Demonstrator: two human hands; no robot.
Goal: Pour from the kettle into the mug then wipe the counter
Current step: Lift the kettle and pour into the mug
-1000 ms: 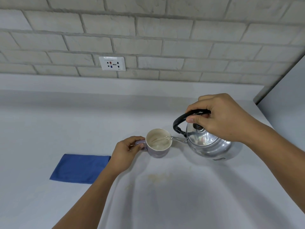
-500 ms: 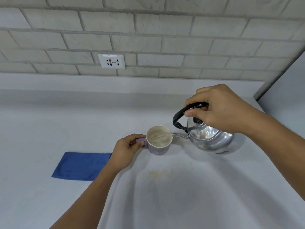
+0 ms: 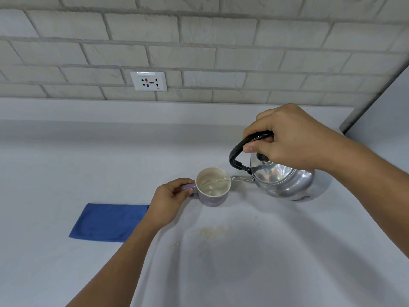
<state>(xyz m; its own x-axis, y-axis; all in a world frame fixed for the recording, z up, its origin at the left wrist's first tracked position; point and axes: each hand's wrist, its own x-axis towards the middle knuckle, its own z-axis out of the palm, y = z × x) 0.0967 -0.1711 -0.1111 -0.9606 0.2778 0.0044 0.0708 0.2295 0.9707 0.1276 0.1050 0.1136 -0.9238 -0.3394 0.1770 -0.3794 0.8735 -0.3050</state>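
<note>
Kettle (image 3: 285, 180): the right hand (image 3: 290, 138) is clamping its black handle, tilting the spout over the rim so water is streaming in.
Mug (image 3: 212, 187): standing on the counter (image 3: 265, 251); the left hand (image 3: 170, 200) is pinching its handle, steadying it.
Cloth (image 3: 108, 222): lying left, near the mug, waiting for wiping the crumbs (image 3: 212, 231).

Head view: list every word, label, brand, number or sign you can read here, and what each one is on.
Nothing here can be read.
Wall socket: a small strip along its top edge and a tiny mark at its lower right corner, both too small and blurred to read.
Kettle: a dark patch low on its side, too blurred to read.
Mug and blue cloth: no text visible.
</note>
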